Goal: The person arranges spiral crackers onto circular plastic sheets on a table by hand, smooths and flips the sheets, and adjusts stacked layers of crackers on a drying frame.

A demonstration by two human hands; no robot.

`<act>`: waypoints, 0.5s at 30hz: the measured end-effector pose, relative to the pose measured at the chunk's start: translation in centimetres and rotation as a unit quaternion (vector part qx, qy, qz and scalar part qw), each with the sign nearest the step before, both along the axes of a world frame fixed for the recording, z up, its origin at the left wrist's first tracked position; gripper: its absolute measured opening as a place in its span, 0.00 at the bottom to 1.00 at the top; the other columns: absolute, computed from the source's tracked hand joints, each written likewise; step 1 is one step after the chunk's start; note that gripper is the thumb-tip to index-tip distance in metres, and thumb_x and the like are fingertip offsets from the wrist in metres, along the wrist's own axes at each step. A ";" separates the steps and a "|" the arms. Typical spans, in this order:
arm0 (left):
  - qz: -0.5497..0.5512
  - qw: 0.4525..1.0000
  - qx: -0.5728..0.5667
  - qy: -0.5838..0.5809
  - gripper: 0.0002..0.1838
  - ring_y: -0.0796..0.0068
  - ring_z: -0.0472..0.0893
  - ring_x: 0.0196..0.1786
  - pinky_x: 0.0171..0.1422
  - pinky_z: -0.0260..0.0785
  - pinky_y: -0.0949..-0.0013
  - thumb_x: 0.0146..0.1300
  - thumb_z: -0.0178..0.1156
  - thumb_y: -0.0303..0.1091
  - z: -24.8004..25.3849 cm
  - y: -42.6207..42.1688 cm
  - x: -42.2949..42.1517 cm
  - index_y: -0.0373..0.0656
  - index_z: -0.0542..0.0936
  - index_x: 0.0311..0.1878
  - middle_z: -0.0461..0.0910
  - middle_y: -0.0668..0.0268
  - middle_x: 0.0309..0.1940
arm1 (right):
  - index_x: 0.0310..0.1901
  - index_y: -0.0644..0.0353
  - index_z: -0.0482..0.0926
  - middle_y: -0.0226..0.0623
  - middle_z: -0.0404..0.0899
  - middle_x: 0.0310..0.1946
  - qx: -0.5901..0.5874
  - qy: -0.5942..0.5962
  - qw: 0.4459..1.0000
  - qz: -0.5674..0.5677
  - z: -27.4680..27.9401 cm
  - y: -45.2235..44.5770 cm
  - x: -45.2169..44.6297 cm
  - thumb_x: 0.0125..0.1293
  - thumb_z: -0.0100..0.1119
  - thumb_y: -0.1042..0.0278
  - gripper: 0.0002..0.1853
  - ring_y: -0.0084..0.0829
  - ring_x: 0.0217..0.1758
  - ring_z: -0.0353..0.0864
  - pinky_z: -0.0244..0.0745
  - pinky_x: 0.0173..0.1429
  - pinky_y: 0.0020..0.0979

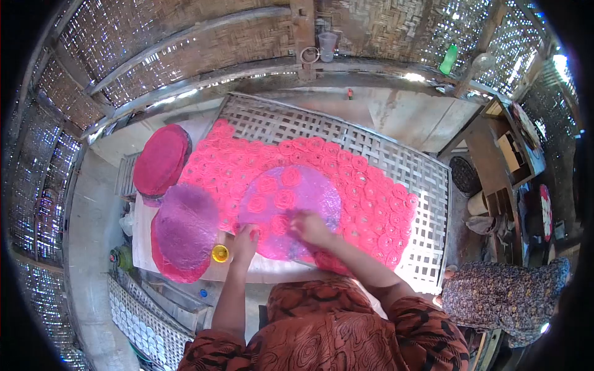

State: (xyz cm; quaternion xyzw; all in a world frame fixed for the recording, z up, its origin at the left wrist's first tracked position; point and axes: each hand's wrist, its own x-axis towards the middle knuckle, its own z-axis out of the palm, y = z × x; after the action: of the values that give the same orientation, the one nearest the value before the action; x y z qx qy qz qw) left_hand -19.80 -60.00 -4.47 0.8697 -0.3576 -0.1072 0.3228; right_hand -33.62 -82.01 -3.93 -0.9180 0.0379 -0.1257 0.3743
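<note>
A round purple sheet with a shiny surface lies over a spread of pink coiled rosettes. Several loose pink rosettes rest on the sheet. At the sheet's lower left edge, my left hand has its fingers closed at a pink rosette. Over the lower middle of the sheet is my right hand, beside another rosette. Motion smears its fingers, so what they hold is unclear. A yellow round container sits left of my left wrist.
A woven rack lies under the rosettes. At left are a purple-topped round stack and a dark pink round stack. A person in a patterned garment is at right, near a wooden cabinet.
</note>
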 end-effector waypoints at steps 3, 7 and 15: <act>-0.056 0.996 0.050 -0.043 0.14 0.55 0.75 0.48 0.54 0.67 0.58 0.51 0.66 0.33 0.2 0.0 1.0 0.42 0.77 0.40 0.76 0.57 0.42 | 0.38 0.61 0.80 0.40 0.77 0.43 -0.151 0.047 0.986 0.046 -2.6 4.6 4.2 0.53 0.61 0.61 0.14 0.41 0.50 0.74 0.68 0.55 0.40; -0.101 0.983 0.074 -0.133 0.15 0.57 0.73 0.48 0.53 0.66 0.56 0.47 0.68 0.40 -1.0 0.6 1.1 0.44 0.77 0.36 0.75 0.62 0.40 | 0.39 0.61 0.77 0.42 0.75 0.46 -0.185 0.021 0.982 0.011 -5.3 6.2 5.6 0.49 0.62 0.63 0.15 0.43 0.52 0.72 0.67 0.56 0.42; -0.150 0.965 0.110 -0.184 0.07 0.62 0.76 0.46 0.53 0.66 0.58 0.57 0.61 0.35 -3.1 1.2 2.8 0.44 0.79 0.36 0.76 0.63 0.40 | 0.47 0.66 0.73 0.47 0.76 0.41 0.240 0.158 0.949 -0.128 -0.3 5.5 5.0 0.63 0.47 0.62 0.17 0.41 0.45 0.75 0.70 0.56 0.38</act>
State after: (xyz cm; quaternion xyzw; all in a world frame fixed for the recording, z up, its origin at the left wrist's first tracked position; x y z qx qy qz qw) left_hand -17.05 -58.81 -7.54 0.8409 -0.5233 -0.0309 0.1344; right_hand -28.62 -76.48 -4.18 -0.7965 0.2431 -0.0130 0.5535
